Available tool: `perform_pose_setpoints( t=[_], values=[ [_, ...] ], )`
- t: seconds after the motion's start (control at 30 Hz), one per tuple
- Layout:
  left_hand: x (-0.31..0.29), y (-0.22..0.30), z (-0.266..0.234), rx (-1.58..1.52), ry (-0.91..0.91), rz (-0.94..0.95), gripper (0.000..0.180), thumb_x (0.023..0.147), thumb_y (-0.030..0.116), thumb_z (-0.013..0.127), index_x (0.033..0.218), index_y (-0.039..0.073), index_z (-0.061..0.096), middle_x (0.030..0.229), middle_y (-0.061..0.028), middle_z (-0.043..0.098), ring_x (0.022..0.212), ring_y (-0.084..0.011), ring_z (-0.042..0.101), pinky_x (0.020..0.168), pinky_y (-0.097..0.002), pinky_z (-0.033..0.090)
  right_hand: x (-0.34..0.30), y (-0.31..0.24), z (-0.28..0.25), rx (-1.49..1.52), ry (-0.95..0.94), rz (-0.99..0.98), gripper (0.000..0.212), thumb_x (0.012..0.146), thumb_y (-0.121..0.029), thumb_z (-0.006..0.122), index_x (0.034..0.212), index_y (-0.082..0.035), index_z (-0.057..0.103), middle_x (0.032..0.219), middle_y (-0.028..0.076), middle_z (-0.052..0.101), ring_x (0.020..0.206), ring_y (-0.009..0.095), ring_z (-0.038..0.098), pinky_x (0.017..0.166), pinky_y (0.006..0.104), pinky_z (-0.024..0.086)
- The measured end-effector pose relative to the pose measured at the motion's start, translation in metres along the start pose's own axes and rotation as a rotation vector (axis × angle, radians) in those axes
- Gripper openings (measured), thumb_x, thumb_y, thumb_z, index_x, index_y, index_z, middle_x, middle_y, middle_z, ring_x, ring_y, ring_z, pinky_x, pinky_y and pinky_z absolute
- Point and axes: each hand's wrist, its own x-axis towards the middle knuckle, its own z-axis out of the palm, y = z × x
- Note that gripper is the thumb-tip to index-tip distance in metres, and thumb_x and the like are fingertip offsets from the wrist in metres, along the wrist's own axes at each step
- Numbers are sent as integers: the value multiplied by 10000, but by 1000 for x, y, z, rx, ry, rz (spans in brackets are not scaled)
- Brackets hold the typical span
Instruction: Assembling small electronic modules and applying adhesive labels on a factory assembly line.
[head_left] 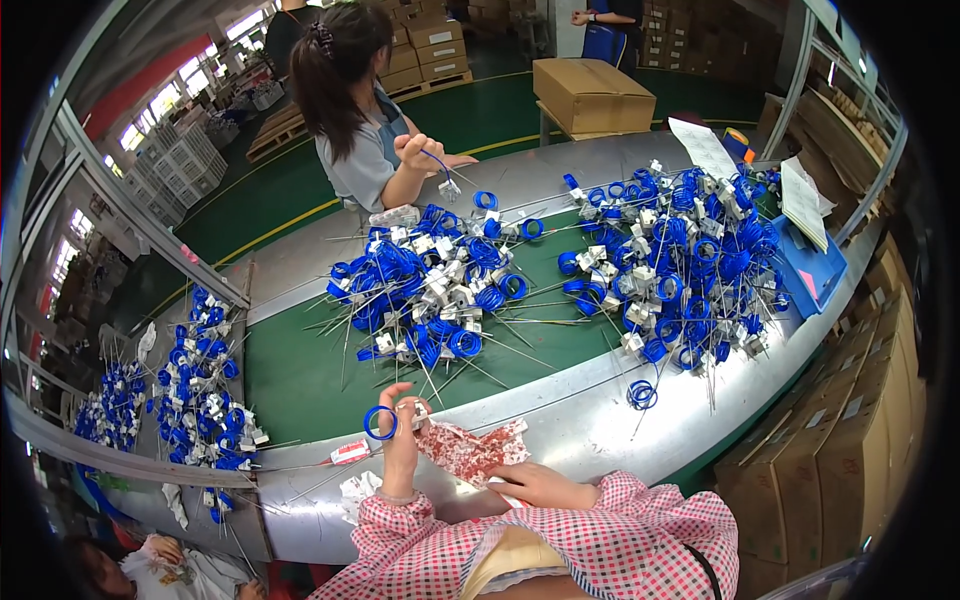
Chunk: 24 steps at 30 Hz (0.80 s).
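My left hand (402, 450) is raised above the near metal edge of the bench. Its fingers are closed on a coiled part with a blue ring of tubing (380, 423) and a small white block (418, 410). My right hand (545, 487) lies lower and to the right, its fingers together at the edge of a crumpled white cloth (470, 452) with red stains. A narrow white strip shows beneath these fingers; what it is I cannot make out. Beyond my hands, on the green belt, lies a heap of blue coiled parts (430, 280) with white blocks and thin metal rods.
A second heap of coiled parts (680, 260) lies to the right, with a blue tray (815, 280) beside it. More parts (205, 380) lie left behind a metal frame. Across the bench a co-worker (350, 120) holds one part. A cardboard box (593, 95) stands at the back.
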Motion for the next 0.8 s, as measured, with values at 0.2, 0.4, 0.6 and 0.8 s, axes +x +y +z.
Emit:
perform_pose_setpoints(
  t=[0.2,0.4,0.6,0.8],
  values=[
    [4,-2,0,-15,-9,-6,242,862,171,402,1084,74,391,699,-46,545,485,-75,436,417,-182,306,-4,4,2,9,-38,42,388,760,-69,480,1147,-83,448,1187,123,449,958,291,516,779,360,441],
    [4,0,3,-30,-17,4,259,846,152,399,1088,60,389,696,-52,537,489,-82,434,429,-187,314,-2,2,-1,43,-33,58,403,755,-69,483,1155,-91,446,1188,115,450,947,290,523,768,358,446],
    [-5,3,15,-108,-60,63,298,814,155,406,1089,42,385,716,-61,533,500,-90,421,447,-198,321,-14,-1,-4,43,2,61,401,755,-65,481,1153,-88,445,1178,117,456,935,293,529,761,359,450],
    [0,8,-17,-192,44,158,316,838,231,437,1093,51,388,728,-49,520,519,-83,417,449,-196,316,1,9,6,250,-106,230,352,778,-69,506,1130,-85,515,1189,127,472,1011,296,511,820,334,430]
  ],
)
